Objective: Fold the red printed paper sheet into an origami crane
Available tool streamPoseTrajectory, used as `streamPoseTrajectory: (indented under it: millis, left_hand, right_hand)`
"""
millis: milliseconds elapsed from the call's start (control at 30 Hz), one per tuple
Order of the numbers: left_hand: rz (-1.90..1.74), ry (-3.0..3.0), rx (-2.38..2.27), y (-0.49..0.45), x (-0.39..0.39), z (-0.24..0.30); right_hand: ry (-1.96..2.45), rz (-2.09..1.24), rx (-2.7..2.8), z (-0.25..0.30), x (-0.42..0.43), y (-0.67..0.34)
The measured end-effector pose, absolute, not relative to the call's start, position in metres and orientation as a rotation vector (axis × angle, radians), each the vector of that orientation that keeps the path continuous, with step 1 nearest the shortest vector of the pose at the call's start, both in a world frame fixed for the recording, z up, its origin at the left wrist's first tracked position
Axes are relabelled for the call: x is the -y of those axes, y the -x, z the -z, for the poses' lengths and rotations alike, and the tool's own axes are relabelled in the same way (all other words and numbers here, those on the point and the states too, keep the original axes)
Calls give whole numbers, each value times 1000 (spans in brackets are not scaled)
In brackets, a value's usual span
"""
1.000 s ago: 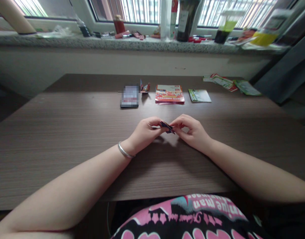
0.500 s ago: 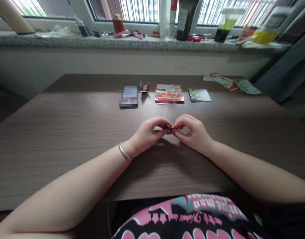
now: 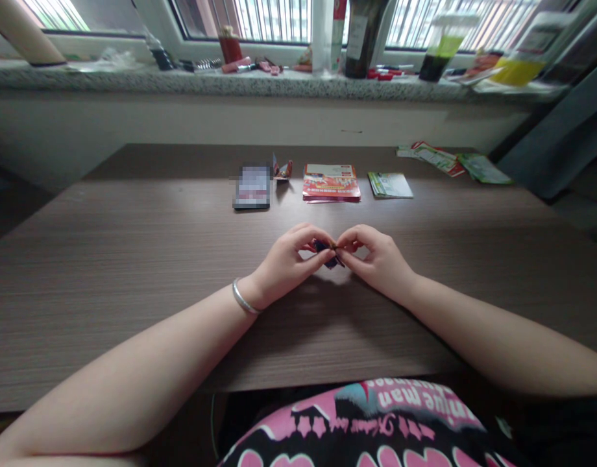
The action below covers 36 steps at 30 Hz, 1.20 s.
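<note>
Between my two hands is a small piece of dark folded paper [image 3: 331,263], held just above the table. My left hand [image 3: 298,254], with a silver bangle at its wrist, pinches it between thumb and fingers. From the other side, my right hand [image 3: 374,254] pinches its right edge, the fingertips of both hands almost touching. Much of the paper is hidden behind my fingers. Beyond the hands stands a small folded paper figure [image 3: 283,171] with pointed ends, next to a phone [image 3: 252,188] whose screen is blurred out.
A stack of red printed leaflets [image 3: 331,184] and a smaller pile of pale green papers [image 3: 390,185] lie past my hands on the brown table [image 3: 133,272]. More leaflets [image 3: 439,159] spread at the back right. Bottles [image 3: 361,42] and small items line the stone windowsill [image 3: 289,86].
The dark paper has turned slightly between my fingers, and more of its lower part shows. My left thumb has slid a little to the right along it.
</note>
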State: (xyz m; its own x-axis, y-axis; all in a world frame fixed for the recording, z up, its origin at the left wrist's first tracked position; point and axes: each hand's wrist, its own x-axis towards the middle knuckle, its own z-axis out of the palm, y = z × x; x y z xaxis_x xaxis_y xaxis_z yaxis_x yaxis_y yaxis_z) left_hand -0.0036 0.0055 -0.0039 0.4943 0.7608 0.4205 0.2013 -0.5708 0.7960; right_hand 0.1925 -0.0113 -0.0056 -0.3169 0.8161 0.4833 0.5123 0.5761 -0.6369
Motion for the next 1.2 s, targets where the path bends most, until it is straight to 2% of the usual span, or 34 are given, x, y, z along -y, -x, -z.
streamPoseTrajectory:
  millis: [567, 833, 1200]
  left_hand:
    - [-1075, -1779, -887, 1, -4, 4]
    - [-1076, -1821, -915, 2, -4, 5]
    - [-1103, -1806, -879, 0, -2, 5]
  right_hand:
    - [964, -481, 1990, 6, 13, -193]
    - [953, -386, 2067, 4, 14, -190]
    - [1182, -606, 1942, 9, 11, -188]
